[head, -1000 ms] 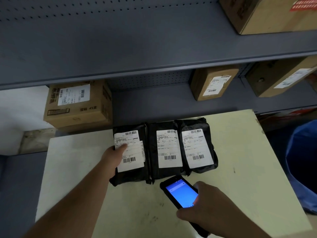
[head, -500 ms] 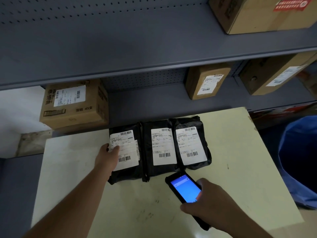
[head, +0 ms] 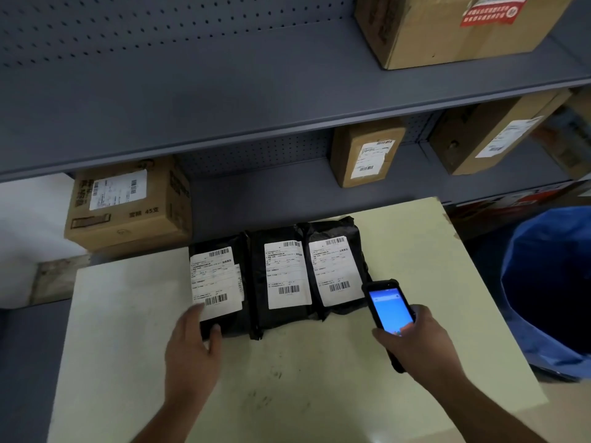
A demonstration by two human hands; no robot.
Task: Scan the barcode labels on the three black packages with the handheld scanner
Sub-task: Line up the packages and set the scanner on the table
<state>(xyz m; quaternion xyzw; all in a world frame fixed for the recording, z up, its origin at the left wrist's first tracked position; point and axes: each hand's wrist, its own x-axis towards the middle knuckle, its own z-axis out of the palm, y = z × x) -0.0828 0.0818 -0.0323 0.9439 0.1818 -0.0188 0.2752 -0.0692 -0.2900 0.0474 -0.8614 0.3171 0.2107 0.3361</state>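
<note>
Scanner [head: 389,310] gripped by right hand [head: 415,342], long axis aimed up-left toward right package [head: 335,270], left hand [head: 192,343] fingers spread.

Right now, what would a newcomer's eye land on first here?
Probably the handheld scanner with its lit blue screen, gripped in the right hand at the near corner of the rightmost package. Next, the three black packages side by side on the pale table, white labels up, the left hand on the leftmost.

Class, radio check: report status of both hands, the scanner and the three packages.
Left hand on leftmost black plastic package, near edge. Right hand grips black handheld scanner, screen lit, by rightmost package. Labels unobstructed.
</note>
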